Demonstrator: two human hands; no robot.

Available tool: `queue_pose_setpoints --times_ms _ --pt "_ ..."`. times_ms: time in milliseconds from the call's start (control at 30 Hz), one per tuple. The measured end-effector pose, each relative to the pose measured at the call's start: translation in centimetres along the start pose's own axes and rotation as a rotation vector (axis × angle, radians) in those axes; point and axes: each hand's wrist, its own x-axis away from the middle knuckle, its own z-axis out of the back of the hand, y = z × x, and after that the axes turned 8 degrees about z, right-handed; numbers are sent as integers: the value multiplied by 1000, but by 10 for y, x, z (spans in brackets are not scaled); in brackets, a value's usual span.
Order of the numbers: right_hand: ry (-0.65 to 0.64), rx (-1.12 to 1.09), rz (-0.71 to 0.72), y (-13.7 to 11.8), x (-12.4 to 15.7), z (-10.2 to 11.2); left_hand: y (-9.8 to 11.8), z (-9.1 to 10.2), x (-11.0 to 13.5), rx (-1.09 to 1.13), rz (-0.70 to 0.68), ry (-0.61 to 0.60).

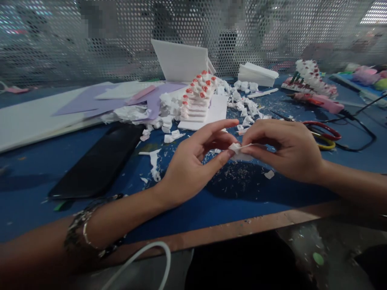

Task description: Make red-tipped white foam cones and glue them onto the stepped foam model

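My left hand (193, 161) and my right hand (282, 147) meet above the blue table (236, 197). Between their fingertips they pinch a small white paper piece (237, 149). The left thumb and fingers close on its left end, and the right fingers are pressed on its right end. Behind them stands a white stepped foam model (199, 100) topped with small red-and-white bits. Loose white paper scraps (244, 106) lie scattered around it.
A black phone (99, 161) lies at the left. Purple and white sheets (99, 100) sit at the back left. Red-and-yellow scissors (322, 135) and a pink glue gun (317, 102) with its black cable lie at the right. A perforated metal screen (121, 36) backs the table.
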Motion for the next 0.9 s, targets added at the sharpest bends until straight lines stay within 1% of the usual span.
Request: queue_pose_setpoints --times_ms 200,300,433,567,700,800,900 --pt "37 -173 -167 -4 0 -2 1 0 -2 100 119 17" --pt "73 -306 -255 -3 1 -4 -2 -1 -2 235 191 -1" --pt "61 -482 -320 0 1 -5 -6 -3 -1 395 272 -35" --pt "42 -486 -295 -2 0 -4 -7 -3 -2 445 332 -64" --pt "51 -408 -221 -2 2 -3 -8 -3 -1 481 332 -91" --pt "18 -325 -120 -1 3 -2 -9 -2 0 469 297 -101" --pt "-12 -222 -6 1 3 -2 -7 -1 -1 414 195 -92"
